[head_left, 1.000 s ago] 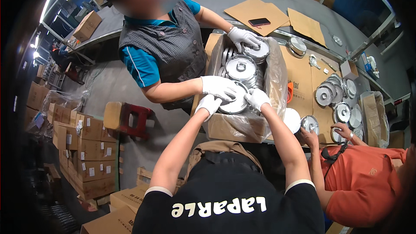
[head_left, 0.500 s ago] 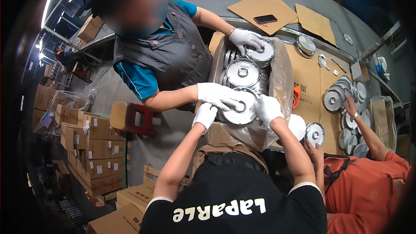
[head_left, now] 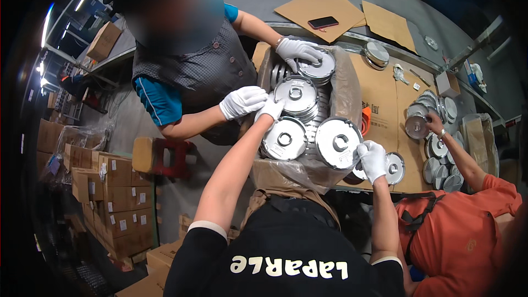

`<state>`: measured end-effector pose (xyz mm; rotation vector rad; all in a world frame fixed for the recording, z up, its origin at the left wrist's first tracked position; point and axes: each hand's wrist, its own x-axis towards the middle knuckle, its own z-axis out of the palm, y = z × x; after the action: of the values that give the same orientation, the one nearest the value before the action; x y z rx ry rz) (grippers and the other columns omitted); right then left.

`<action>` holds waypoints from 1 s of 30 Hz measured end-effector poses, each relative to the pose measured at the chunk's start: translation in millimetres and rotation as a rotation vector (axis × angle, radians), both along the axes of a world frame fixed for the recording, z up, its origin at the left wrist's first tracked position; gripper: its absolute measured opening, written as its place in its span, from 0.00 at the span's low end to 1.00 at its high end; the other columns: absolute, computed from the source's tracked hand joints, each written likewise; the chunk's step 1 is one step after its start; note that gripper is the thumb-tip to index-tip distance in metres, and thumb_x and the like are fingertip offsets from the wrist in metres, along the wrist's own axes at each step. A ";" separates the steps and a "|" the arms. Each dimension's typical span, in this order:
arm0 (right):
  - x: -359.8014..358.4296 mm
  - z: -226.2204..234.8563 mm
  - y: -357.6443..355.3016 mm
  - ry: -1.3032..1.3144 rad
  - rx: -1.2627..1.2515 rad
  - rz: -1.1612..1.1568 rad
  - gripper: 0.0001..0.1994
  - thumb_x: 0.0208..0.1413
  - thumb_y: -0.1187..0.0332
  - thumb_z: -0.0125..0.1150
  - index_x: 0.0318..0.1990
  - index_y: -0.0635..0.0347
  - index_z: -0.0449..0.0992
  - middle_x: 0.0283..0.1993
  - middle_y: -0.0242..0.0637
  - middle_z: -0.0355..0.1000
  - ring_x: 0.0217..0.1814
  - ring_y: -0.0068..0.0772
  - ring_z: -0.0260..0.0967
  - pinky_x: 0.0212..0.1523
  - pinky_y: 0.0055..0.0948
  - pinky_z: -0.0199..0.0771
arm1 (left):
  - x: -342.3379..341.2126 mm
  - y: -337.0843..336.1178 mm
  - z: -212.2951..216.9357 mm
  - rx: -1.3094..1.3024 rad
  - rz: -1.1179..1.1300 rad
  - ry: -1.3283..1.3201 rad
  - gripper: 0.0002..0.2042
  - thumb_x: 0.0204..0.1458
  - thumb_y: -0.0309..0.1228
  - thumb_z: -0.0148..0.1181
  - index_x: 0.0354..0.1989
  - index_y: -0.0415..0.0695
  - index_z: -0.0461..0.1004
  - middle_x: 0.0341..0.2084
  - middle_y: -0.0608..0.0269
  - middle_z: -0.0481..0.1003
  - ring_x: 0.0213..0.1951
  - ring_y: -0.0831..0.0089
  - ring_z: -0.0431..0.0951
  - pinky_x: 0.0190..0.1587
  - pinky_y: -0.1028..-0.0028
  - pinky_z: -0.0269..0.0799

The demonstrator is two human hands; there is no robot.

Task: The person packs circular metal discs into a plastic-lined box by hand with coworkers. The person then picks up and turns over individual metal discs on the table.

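Observation:
My right hand (head_left: pixel 373 160), in a white glove, grips the rim of a round silver metal disc (head_left: pixel 335 146) with a raised ring at its centre. That disc is held over the near right part of a plastic-lined carton (head_left: pixel 345 91). My left hand (head_left: pixel 270 110), also gloved, reaches into the carton, its fingers at the left edge of the middle stack's top disc (head_left: pixel 301 92); its fingertips are partly hidden. Another disc (head_left: pixel 285 138) lies just below it. A co-worker's gloved hand (head_left: pixel 300 52) rests on the far disc (head_left: pixel 319 67); their other gloved hand (head_left: pixel 243 103) hovers beside my left.
At the right a co-worker in orange handles a disc (head_left: pixel 418 126) among several others on a cardboard-covered table (head_left: pixel 379 85). An orange tool (head_left: pixel 366 121) lies by the carton. A phone (head_left: pixel 323 22) rests on cardboard sheets. Stacked cartons (head_left: pixel 124 209) and a stool (head_left: pixel 144 157) stand left.
My right hand has moved the disc rightward, uncovering another beneath. My left hand has gone up to the middle stack. The co-worker's nearer hand has drawn back off the disc.

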<state>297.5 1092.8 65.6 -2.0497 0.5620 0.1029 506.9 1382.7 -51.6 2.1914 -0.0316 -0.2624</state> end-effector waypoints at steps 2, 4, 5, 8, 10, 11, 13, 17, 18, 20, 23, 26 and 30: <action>4.8 -10.8 1.0 -0.065 -0.005 -0.010 0.13 0.52 0.69 0.50 0.21 0.66 0.76 0.18 0.41 0.73 0.16 0.29 0.71 0.20 0.29 0.70 | 8.8 0.8 -5.8 0.166 -0.029 -0.063 0.23 0.49 0.44 0.53 0.50 0.42 0.72 0.42 0.45 0.76 0.44 0.52 0.77 0.46 0.64 0.72; 22.8 -21.2 5.7 -0.185 -0.037 0.013 0.14 0.54 0.71 0.50 0.19 0.68 0.74 0.17 0.40 0.72 0.10 0.28 0.67 0.13 0.27 0.67 | 6.6 1.6 -8.2 0.073 0.016 -0.062 0.19 0.47 0.36 0.52 0.46 0.40 0.74 0.36 0.43 0.77 0.39 0.49 0.78 0.44 0.62 0.73; 39.2 -25.9 10.7 -0.230 -0.150 0.042 0.14 0.52 0.69 0.51 0.20 0.67 0.76 0.17 0.40 0.73 0.14 0.29 0.70 0.19 0.29 0.70 | 3.6 3.3 -7.6 0.003 0.016 -0.021 0.19 0.47 0.36 0.52 0.46 0.40 0.74 0.36 0.43 0.77 0.37 0.50 0.78 0.43 0.63 0.74; 88.0 -34.8 26.7 -0.209 -0.113 0.126 0.14 0.46 0.63 0.52 0.22 0.64 0.78 0.24 0.53 0.73 0.30 0.50 0.73 0.36 0.39 0.72 | -9.3 5.3 -3.7 -0.084 0.038 -0.084 0.16 0.47 0.31 0.55 0.45 0.40 0.74 0.27 0.54 0.77 0.24 0.68 0.78 0.21 0.70 0.73; 118.9 -38.6 41.6 -0.021 0.100 0.086 0.15 0.45 0.60 0.53 0.24 0.64 0.80 0.27 0.54 0.75 0.35 0.53 0.74 0.41 0.42 0.73 | -16.5 7.5 -0.5 -0.322 0.114 0.146 0.16 0.50 0.32 0.54 0.47 0.42 0.74 0.29 0.60 0.76 0.26 0.73 0.76 0.19 0.74 0.72; 135.2 -39.6 52.2 -0.013 -0.057 0.062 0.15 0.45 0.61 0.53 0.25 0.64 0.80 0.30 0.55 0.75 0.38 0.54 0.74 0.43 0.42 0.73 | -17.3 8.5 1.5 -0.393 0.154 0.231 0.17 0.53 0.35 0.54 0.51 0.43 0.72 0.33 0.62 0.74 0.27 0.73 0.75 0.20 0.74 0.74; 154.6 -38.0 64.0 -0.038 -0.250 0.104 0.15 0.45 0.61 0.54 0.28 0.65 0.80 0.34 0.58 0.75 0.42 0.56 0.74 0.46 0.44 0.72 | -16.7 11.6 5.1 -0.541 0.247 0.371 0.25 0.57 0.51 0.49 0.54 0.43 0.69 0.34 0.59 0.72 0.29 0.70 0.75 0.21 0.75 0.75; 167.0 -29.1 83.4 -0.047 -0.435 0.212 0.16 0.47 0.61 0.53 0.29 0.65 0.80 0.33 0.59 0.74 0.41 0.57 0.74 0.46 0.45 0.72 | -13.0 10.1 11.7 -0.478 0.331 0.479 0.35 0.52 0.64 0.46 0.54 0.43 0.70 0.35 0.57 0.74 0.31 0.70 0.77 0.21 0.75 0.76; 167.5 -26.9 85.6 -0.045 -0.469 0.262 0.16 0.48 0.61 0.52 0.30 0.65 0.80 0.34 0.59 0.74 0.41 0.57 0.74 0.47 0.45 0.72 | -14.5 7.6 13.2 -0.454 0.257 0.383 0.34 0.52 0.62 0.50 0.53 0.43 0.71 0.36 0.59 0.75 0.32 0.71 0.77 0.21 0.75 0.76; 171.5 -23.7 83.8 -0.010 -0.513 0.372 0.21 0.54 0.55 0.49 0.31 0.66 0.80 0.35 0.58 0.74 0.42 0.57 0.74 0.47 0.45 0.71 | -16.3 4.1 18.5 -0.352 0.180 0.342 0.27 0.51 0.51 0.59 0.52 0.43 0.73 0.41 0.61 0.77 0.34 0.73 0.78 0.27 0.72 0.77; 191.2 -28.3 69.8 -0.026 -0.517 0.372 0.29 0.58 0.44 0.46 0.29 0.64 0.81 0.34 0.58 0.75 0.40 0.56 0.74 0.48 0.43 0.70 | -18.8 0.2 29.8 -0.521 0.253 0.419 0.19 0.53 0.36 0.62 0.51 0.41 0.73 0.41 0.62 0.78 0.36 0.74 0.78 0.34 0.70 0.76; 234.5 -45.3 56.1 0.195 0.370 -0.033 0.28 0.57 0.48 0.52 0.37 0.73 0.75 0.28 0.53 0.76 0.26 0.48 0.76 0.28 0.43 0.76 | -20.5 0.4 41.4 -0.657 0.279 0.463 0.17 0.53 0.31 0.62 0.50 0.39 0.73 0.41 0.61 0.78 0.37 0.73 0.78 0.37 0.72 0.76; 273.7 -83.0 56.5 0.234 0.658 -0.274 0.21 0.57 0.58 0.52 0.39 0.75 0.71 0.26 0.53 0.75 0.17 0.43 0.72 0.15 0.37 0.71 | -24.1 5.7 44.9 -0.666 0.236 0.539 0.18 0.53 0.40 0.61 0.51 0.50 0.72 0.39 0.68 0.77 0.39 0.77 0.77 0.38 0.68 0.74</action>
<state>571.2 1149.3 -17.4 -1.3174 0.8219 0.3222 482.8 1388.4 -6.7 1.3972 0.3838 -0.6024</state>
